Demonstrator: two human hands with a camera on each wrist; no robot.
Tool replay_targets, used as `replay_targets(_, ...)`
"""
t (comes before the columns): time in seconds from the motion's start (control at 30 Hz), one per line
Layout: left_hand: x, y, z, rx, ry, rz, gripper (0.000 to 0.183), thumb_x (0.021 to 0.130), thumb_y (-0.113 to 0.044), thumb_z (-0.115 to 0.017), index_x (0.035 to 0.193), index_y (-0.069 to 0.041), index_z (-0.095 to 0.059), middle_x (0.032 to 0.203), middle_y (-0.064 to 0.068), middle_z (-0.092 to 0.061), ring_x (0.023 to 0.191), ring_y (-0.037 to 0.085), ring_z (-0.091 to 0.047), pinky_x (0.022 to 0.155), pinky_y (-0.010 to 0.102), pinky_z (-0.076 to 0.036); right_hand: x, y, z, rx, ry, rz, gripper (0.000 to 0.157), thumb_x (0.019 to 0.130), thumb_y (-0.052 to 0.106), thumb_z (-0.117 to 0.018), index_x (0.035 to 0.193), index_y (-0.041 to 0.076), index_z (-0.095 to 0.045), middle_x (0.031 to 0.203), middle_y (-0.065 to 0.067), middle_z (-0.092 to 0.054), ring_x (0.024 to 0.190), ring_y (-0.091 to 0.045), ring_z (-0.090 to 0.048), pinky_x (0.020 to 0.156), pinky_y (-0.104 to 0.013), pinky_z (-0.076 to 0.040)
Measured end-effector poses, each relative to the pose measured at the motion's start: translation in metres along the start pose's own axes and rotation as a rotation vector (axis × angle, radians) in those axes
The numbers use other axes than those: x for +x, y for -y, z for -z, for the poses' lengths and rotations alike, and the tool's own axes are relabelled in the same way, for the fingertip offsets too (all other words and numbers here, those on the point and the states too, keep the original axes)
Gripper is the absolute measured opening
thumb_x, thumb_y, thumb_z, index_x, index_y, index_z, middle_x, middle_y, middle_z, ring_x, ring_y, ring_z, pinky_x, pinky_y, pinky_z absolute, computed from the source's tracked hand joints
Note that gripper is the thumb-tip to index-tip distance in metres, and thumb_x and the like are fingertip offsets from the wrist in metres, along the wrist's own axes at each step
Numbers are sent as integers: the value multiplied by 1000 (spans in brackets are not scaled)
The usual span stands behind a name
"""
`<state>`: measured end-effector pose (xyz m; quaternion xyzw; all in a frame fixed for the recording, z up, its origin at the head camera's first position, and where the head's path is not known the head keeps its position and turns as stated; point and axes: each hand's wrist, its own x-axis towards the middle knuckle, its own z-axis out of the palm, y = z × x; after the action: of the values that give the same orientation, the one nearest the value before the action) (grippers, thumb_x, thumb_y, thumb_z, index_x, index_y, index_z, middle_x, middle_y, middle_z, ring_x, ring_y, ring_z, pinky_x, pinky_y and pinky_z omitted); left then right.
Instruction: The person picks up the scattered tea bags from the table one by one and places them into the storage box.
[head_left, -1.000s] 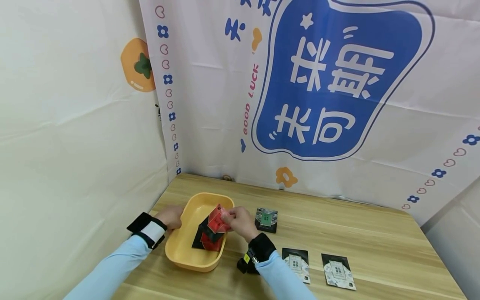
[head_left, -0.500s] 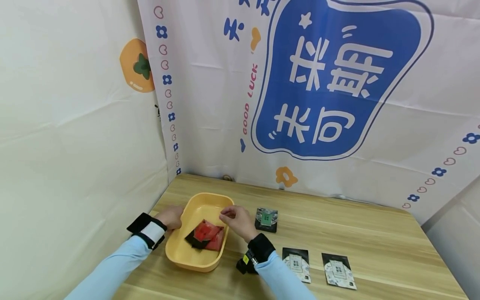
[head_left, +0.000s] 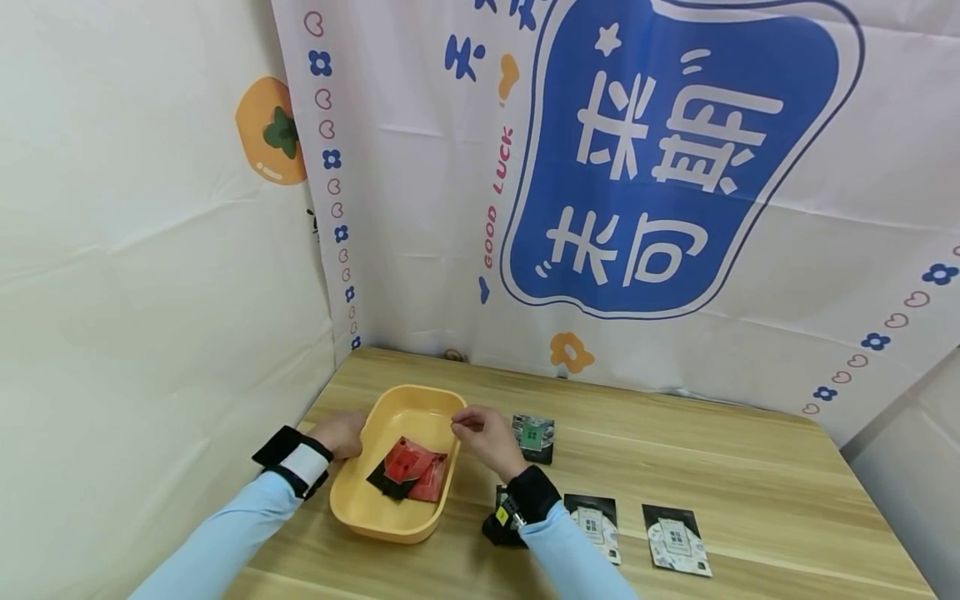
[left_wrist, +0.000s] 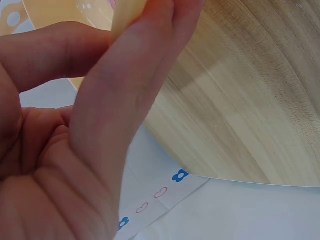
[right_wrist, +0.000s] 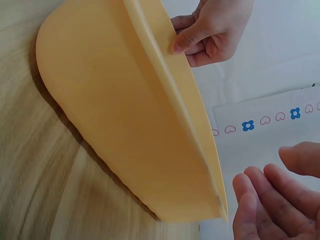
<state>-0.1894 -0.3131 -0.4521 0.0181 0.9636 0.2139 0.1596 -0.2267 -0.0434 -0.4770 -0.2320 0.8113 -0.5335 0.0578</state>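
Note:
My left hand point(head_left: 340, 433) grips the left rim of a yellow plastic bin point(head_left: 384, 528), thumb and finger pinching its edge in the left wrist view. Inside lie a few flat packets in a loose pile: a red packet point(head_left: 406, 461) on top, another red packet point(head_left: 431, 482) beside it, and a black packet point(head_left: 386, 482) partly covered. By the bin's right rim hovers my right hand point(head_left: 487, 437), with nothing between thumb and fingers. The right wrist view shows its relaxed fingers point(right_wrist: 280, 197) apart from the bin's outer wall point(right_wrist: 115, 120).
On the wooden table point(head_left: 765, 467), a black packet with a green label point(head_left: 533, 437) lies right of my right hand. Two black-and-white packets, one point(head_left: 594, 525) near my right sleeve and one point(head_left: 676, 540) farther right, lie flat. Cloth-covered walls stand behind and at left.
My right hand has let go of the red packet, which now lies on the pile in the bin. The hand has drawn back slightly right. My left hand keeps its hold.

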Motion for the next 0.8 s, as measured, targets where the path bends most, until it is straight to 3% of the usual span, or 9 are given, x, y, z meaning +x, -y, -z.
replay_targets(0.53,2,5,-4,-20,-25,-17,25,74,17,-46,90,2,-59,65,5,-55,44,11,-45,38,17,-34,-2,-13,23,-6,-50,28,21,95,11,-65,112,-1,-69,103,-13,-72,98,-27,-68,82,-30,-56)
replay_targets(0.8,2,5,-3,-44,-21,-20,28,71,17,-47,90,0,-59,68,7,-57,45,14,-51,38,19,-38,-6,-18,32,3,-41,-2,22,96,13,-64,116,5,-68,111,-13,-71,107,-30,-67,89,-36,-57)
